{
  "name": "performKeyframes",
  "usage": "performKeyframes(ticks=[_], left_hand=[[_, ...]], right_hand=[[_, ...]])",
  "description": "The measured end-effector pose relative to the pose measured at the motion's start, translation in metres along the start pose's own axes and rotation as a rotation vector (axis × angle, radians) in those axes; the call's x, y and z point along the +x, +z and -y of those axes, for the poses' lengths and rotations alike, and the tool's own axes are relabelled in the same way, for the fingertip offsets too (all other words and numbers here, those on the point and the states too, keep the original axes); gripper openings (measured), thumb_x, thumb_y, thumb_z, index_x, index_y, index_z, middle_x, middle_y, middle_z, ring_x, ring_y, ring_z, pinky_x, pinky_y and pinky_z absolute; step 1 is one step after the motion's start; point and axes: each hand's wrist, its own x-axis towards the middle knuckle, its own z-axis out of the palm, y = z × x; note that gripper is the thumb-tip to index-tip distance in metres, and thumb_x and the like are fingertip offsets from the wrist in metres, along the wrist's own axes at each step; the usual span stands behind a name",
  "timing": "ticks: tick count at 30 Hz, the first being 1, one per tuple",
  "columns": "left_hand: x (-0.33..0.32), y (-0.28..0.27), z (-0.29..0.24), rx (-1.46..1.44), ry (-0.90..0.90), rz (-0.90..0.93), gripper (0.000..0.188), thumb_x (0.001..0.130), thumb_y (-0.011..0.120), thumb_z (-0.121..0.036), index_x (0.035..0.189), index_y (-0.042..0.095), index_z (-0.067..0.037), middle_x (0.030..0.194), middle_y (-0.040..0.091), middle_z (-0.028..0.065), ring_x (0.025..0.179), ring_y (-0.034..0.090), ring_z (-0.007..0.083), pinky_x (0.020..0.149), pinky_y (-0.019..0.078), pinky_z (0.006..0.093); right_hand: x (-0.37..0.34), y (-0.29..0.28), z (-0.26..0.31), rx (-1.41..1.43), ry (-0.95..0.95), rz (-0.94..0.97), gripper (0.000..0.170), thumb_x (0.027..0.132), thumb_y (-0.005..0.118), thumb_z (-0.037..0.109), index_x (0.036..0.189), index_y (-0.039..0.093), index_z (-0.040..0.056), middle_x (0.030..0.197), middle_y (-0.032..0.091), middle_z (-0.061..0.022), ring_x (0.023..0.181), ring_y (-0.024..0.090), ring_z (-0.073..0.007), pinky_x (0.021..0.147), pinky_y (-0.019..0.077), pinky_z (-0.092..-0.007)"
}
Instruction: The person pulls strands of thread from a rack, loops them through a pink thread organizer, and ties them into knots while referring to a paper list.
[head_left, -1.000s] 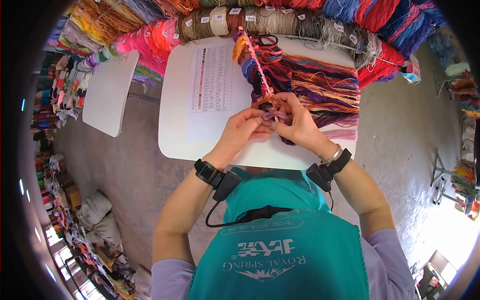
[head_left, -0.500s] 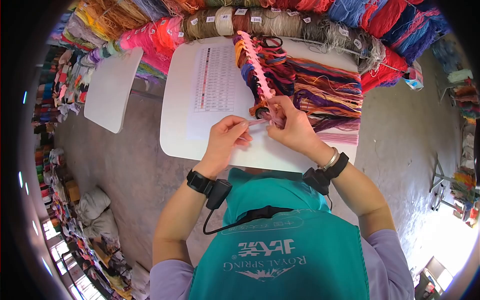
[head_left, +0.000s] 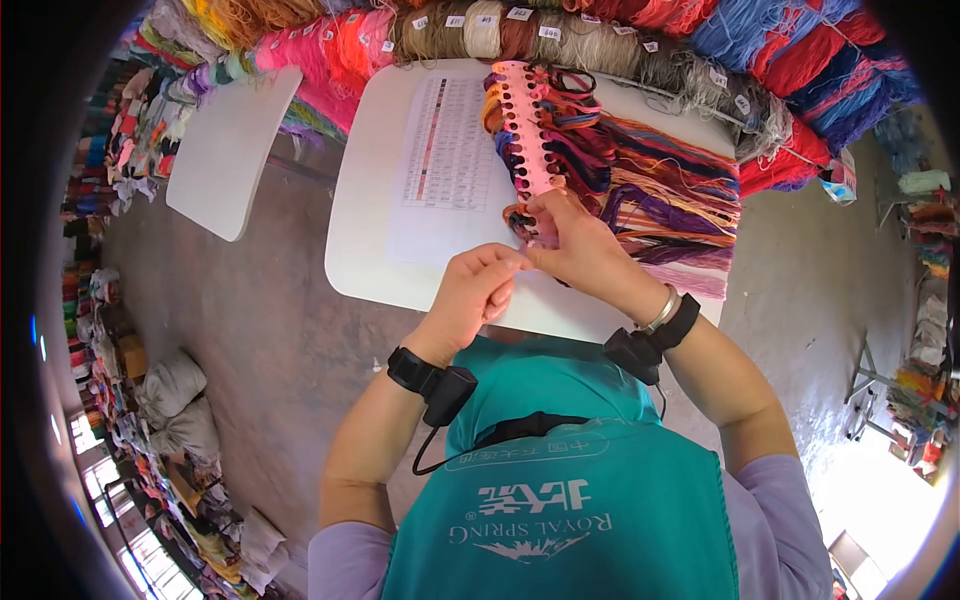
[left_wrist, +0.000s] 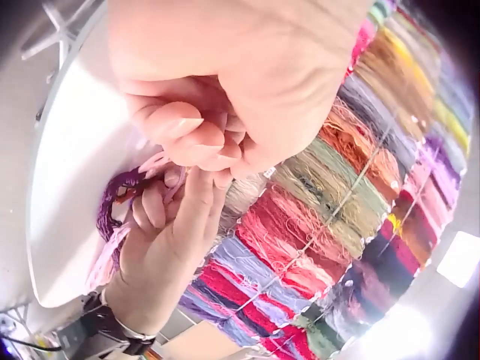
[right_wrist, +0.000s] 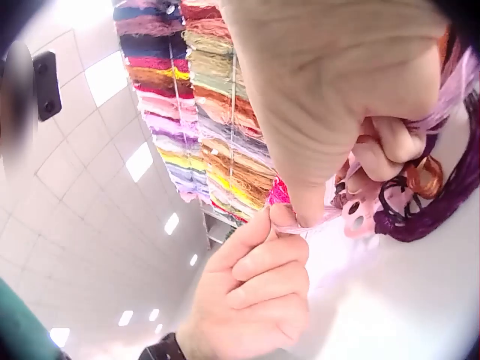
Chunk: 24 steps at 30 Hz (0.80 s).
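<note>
A pink thread card (head_left: pixel 528 130) with rows of holes along both edges lies slanted on the white table. Multicolored embroidery threads (head_left: pixel 665 190) are looped through its holes and fan out to the right. My right hand (head_left: pixel 580 245) holds the card's lower end, its fingers curled about the card and some pale pink-lilac thread. Just left of it, my left hand (head_left: pixel 475 285) pinches a strand of pale pink thread (right_wrist: pixel 304 229) beside the right thumb, with its other fingers curled. Dark and orange loops (right_wrist: pixel 425 176) hang from the holes near the right fingers.
A printed color chart (head_left: pixel 445 150) lies left of the card on the white table (head_left: pixel 365 230). Thick hanks of numbered thread (head_left: pixel 570 45) hang along the table's far edge. Another white table (head_left: pixel 235 150) stands to the left.
The card has turned from edge-on to show its flat, holed face. My left hand drew the pink thread out leftward, then came back close to the right hand.
</note>
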Motion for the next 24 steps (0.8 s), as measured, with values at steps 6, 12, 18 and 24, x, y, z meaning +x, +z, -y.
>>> performKeyframes(ticks=[6,12,18,24], left_hand=[[0.011,0.001,0.001,0.178,0.056,-0.056,0.024,0.1,0.055,-0.02,0.099,0.069,-0.001,0.06,0.055,0.0011,0.044,0.036,0.0041,0.042,0.028,0.0212],[0.031,0.014,0.016,0.464,0.285,-0.19,0.021,0.095,0.058,-0.019,0.099,0.07,-0.003,0.067,0.064,0.0069,0.057,0.057,0.0126,0.05,0.0429,0.0281],[0.029,0.021,-0.009,1.212,0.288,-0.203,0.02,0.092,0.057,-0.008,0.108,0.062,0.004,0.09,0.073,0.0168,0.078,0.071,0.0209,0.067,0.0517,0.0339],[0.017,-0.019,-0.013,-0.153,-0.027,0.171,0.009,0.1,0.054,-0.013,0.106,0.059,-0.007,0.061,0.046,-0.0055,0.05,0.045,0.0065,0.047,0.0345,0.0224]], right_hand=[[0.005,0.003,-0.002,0.164,0.078,0.02,0.058,0.085,0.074,0.039,0.122,0.052,-0.0005,0.093,0.063,-0.0151,0.082,0.065,-0.0285,0.076,0.0523,-0.039],[0.007,0.0,-0.012,0.291,0.032,0.086,0.06,0.085,0.078,0.034,0.124,0.051,-0.0023,0.089,0.065,-0.0096,0.079,0.063,-0.0176,0.072,0.0516,-0.0329],[0.005,-0.002,-0.015,0.483,0.112,0.138,0.055,0.087,0.077,0.03,0.124,0.052,-0.0021,0.081,0.066,-0.0071,0.068,0.06,-0.0124,0.065,0.0497,-0.0257],[0.007,-0.004,-0.004,0.421,0.144,0.133,0.05,0.095,0.067,0.036,0.124,0.053,-0.0019,0.084,0.069,-0.0105,0.074,0.069,-0.0163,0.066,0.0526,-0.0293]])
